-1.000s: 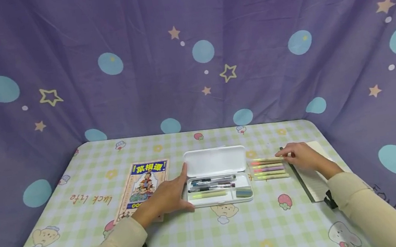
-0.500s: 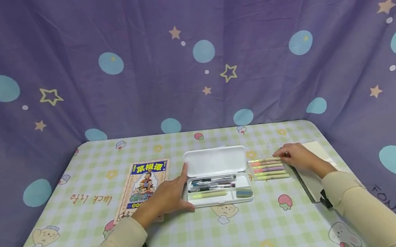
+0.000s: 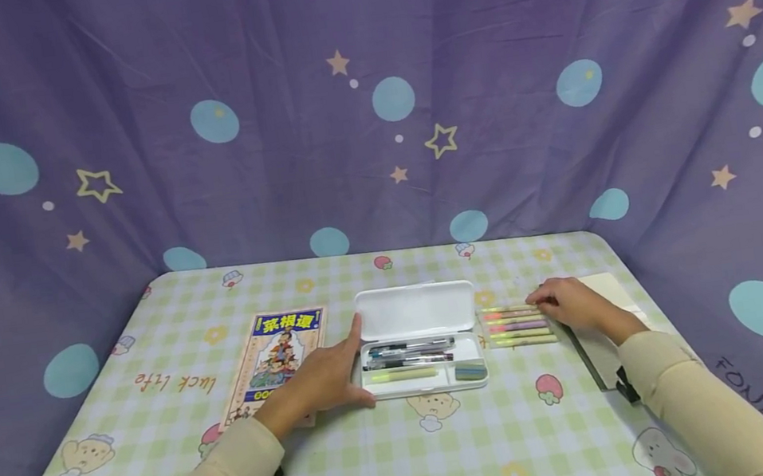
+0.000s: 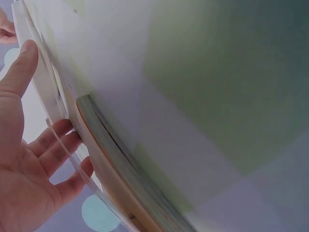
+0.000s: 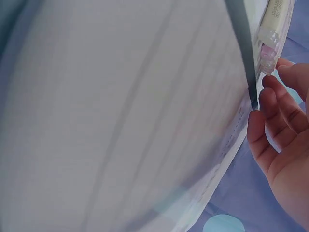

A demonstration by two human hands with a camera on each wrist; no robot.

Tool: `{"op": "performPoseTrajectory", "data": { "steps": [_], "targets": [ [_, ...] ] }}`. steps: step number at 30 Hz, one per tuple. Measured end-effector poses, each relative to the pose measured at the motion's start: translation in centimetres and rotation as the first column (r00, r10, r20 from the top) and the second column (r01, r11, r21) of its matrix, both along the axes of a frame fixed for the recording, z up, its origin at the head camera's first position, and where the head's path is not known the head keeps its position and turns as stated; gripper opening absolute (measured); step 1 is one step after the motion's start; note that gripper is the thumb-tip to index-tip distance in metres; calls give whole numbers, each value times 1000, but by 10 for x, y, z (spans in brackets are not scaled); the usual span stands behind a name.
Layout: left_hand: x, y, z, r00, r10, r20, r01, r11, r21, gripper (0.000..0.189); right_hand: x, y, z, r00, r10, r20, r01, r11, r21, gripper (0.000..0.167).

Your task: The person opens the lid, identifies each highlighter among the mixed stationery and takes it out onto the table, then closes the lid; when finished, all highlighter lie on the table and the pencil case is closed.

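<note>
My left hand (image 3: pixel 327 375) rests along the left side of an open white pencil case (image 3: pixel 416 311), thumb and fingers spread along its edge. Inside the case lie several pens (image 3: pixel 410 347), a yellow highlighter (image 3: pixel 403 376) and a blue-grey eraser (image 3: pixel 471 372). To its right is a row of pastel highlighters (image 3: pixel 518 326) in a clear plastic tray. My right hand (image 3: pixel 571 301) bends over the tray's far right corner, thumb and index fingertips right at the highlighters' ends. I cannot tell whether they pinch one. In the right wrist view the highlighter ends (image 5: pixel 268 53) show beside the thumb.
A notebook with pale pages and a dark edge (image 3: pixel 589 359) lies under my right forearm. Left of the case lies a colourful comic book (image 3: pixel 277 356), partly covered by my left wrist. A checked cloth (image 3: pixel 467 452) covers the table; a purple curtain (image 3: pixel 270 164) hangs behind.
My right hand has shifted slightly left and stays at the highlighters' far right corner. The left hand and the pencil case have kept their places.
</note>
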State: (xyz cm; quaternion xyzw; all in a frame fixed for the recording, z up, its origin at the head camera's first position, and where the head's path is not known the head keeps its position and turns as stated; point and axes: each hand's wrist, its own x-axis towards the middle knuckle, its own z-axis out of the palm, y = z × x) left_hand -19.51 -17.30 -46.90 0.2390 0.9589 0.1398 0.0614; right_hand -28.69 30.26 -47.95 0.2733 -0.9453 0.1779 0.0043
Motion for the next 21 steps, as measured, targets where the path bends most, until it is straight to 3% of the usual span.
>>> {"op": "performPoseTrajectory", "data": {
  "steps": [9, 21],
  "targets": [
    [0, 0, -1, 1000, 6, 18, -6, 1000, 4, 144, 6, -1, 6, 1000, -18, 14, 17, 1000, 13, 22],
    [0, 1, 2, 1000, 13, 21, -13, 1000, 20, 144, 27, -14, 23, 996, 77, -38, -77, 997, 4, 22]
  ]
}}
